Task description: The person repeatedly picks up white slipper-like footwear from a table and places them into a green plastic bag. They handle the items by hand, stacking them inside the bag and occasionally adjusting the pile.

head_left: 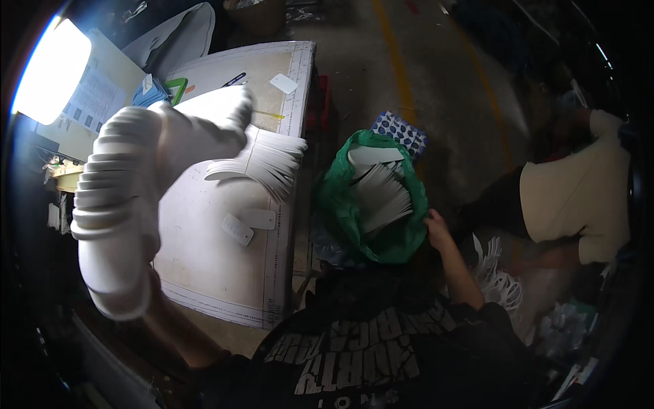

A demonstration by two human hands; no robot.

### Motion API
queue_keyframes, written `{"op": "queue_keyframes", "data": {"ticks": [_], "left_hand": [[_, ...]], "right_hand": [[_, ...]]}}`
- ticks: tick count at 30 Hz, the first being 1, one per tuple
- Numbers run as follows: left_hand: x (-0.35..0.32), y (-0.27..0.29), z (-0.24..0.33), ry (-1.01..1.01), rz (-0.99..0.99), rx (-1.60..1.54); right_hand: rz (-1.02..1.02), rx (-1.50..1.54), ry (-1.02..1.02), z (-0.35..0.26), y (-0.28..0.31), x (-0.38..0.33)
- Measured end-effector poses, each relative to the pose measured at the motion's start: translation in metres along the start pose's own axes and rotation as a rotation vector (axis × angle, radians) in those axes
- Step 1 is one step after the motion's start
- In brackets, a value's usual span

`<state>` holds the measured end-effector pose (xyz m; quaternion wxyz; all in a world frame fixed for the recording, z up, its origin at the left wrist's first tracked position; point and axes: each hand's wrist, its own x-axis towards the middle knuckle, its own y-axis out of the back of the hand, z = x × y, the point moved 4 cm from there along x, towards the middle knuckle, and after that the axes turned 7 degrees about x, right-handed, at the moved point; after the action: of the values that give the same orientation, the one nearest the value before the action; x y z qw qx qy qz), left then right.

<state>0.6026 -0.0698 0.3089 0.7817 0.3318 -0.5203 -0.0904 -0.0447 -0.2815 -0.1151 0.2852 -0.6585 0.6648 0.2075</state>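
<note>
The left forearm [176,328] comes up from the lower edge and passes behind a long, curved stack of white pieces [112,204]; the left hand is hidden by that stack, so I cannot tell how far it is open or how it grips; the stack arches in front of the left part of the counter [204,266]; the right hand [436,228] has its fingers curled closed on the rim of a green plastic bag [337,204], which stands open beside the counter's right edge with more white pieces [381,201] fanned inside; on the counter lies a fanned bundle of flat white pieces [262,160], with two white tags [258,219] below it, and another white tag [283,83] and a pen [234,80] farther up; behind the bag sits a blue-and-white patterned box [402,133]; at the right, a co-worker in a pale shirt [579,191] leans near loose white strips [497,276].
</note>
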Motion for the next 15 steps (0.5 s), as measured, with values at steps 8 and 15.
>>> {"op": "queue_keyframes", "data": {"ticks": [8,15], "left_hand": [[-0.123,-0.112,0.251,-0.345,-0.372,-0.798],[-0.311,-0.214,0.335,-0.721,-1.537,-0.327]], "right_hand": [[-0.302,0.280,-0.031,-0.057,0.027,0.010],[-0.197,0.314,0.017,-0.082,0.029,0.001]]}}
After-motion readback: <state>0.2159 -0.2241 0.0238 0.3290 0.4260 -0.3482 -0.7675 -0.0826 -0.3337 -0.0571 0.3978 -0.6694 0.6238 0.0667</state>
